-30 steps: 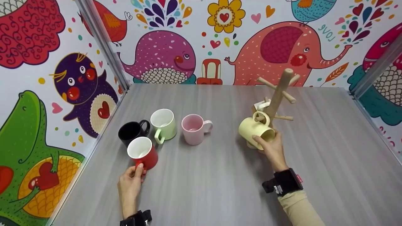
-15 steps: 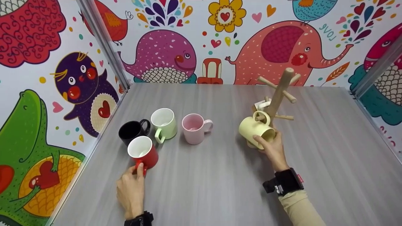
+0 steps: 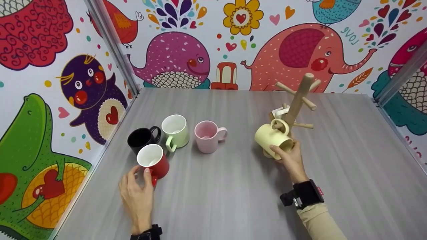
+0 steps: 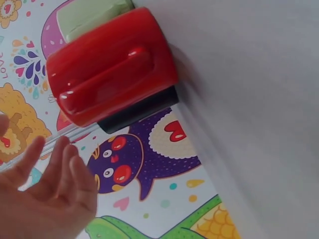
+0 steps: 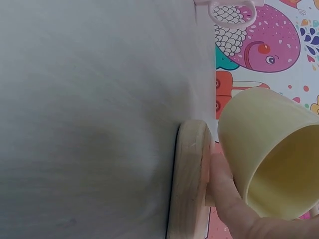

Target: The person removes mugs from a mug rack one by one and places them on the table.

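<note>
In the head view my right hand (image 3: 292,161) grips a pale yellow mug (image 3: 265,135) by its rim, thumb on the outside. The mug lies tilted, its handle around a low peg of a wooden mug tree (image 3: 298,100). The right wrist view shows the mug's mouth and the tree's round base (image 5: 192,174) beside the fingers. On the left, a red mug (image 3: 161,166) stands upright with its handle toward me. My left hand (image 3: 136,196) is beside that handle, fingers spread; the left wrist view shows a gap between this hand (image 4: 55,194) and the red mug (image 4: 114,64).
Behind the red mug stand a black mug (image 3: 134,141) and a light green mug (image 3: 181,138). A pink mug (image 3: 206,145) is right of them. Behind the tree a white handle-like piece (image 3: 282,112) is partly hidden. Printed walls edge the grey table (image 3: 230,200).
My left hand has let go of the red mug's handle, drawn slightly left and spread its fingers. The right hand keeps its hold on the yellow mug.
</note>
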Tool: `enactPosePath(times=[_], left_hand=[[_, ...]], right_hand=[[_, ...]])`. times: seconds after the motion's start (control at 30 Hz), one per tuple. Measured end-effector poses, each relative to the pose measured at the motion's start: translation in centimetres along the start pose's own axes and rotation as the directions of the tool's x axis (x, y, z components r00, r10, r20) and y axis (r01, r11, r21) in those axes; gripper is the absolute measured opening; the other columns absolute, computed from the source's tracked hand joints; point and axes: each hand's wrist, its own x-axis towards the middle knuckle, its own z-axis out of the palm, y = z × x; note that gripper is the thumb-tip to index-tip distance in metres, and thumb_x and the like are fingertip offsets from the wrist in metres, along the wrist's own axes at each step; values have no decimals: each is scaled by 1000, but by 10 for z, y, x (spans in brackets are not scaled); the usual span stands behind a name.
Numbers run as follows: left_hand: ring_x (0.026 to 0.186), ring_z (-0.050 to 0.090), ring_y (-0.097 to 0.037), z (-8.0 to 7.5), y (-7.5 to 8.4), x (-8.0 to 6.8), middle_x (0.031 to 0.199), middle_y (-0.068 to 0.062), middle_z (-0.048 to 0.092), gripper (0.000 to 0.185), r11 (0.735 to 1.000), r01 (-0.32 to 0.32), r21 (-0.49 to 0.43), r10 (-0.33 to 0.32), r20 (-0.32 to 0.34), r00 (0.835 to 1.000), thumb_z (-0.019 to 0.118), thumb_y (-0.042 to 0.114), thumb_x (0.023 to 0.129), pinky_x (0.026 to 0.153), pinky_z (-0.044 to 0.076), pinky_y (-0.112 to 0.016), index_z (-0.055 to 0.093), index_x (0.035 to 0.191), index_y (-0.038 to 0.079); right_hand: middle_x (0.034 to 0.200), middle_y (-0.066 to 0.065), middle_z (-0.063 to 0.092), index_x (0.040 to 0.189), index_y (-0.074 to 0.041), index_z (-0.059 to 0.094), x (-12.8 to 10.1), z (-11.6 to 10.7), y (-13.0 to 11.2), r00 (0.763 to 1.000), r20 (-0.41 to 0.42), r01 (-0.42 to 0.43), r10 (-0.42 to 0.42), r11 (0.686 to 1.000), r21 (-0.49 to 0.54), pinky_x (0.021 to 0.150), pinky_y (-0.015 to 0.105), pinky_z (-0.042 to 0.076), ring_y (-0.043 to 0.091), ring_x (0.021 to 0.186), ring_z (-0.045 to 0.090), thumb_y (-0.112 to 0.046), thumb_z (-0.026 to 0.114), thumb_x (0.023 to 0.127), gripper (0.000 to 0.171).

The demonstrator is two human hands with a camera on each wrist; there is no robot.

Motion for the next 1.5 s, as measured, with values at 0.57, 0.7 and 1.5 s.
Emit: enactPosePath(times=[0.57,0.7,1.5], left_hand=[[77,57,-8,21,21,-3,91,-12,68,18,882,-250,-400,304,76,950,70,-10,87,67,44,-13,70,105,-5],[76,57,-7,21,26,-4,91,-10,69,19,865,-230,-446,302,95,949,69,-12,87,67,45,-15,70,105,-5],[74,56,-9,20,27,-3,93,-12,70,20,857,-255,-447,330,99,939,69,-10,89,67,45,-15,69,108,-4]], right_hand=[[145,29,35,144,12,25,2,-4,-2,999,-32,36,-38,998,-59,106,34,36,32,130,41,-11,74,89,77],[142,27,39,143,11,26,3,-6,-1,998,-27,46,-48,997,-62,93,22,42,31,125,46,-11,74,90,75],[134,24,45,139,7,35,-7,-8,4,986,-17,163,-165,983,-82,79,15,47,32,114,51,-7,77,86,69]])
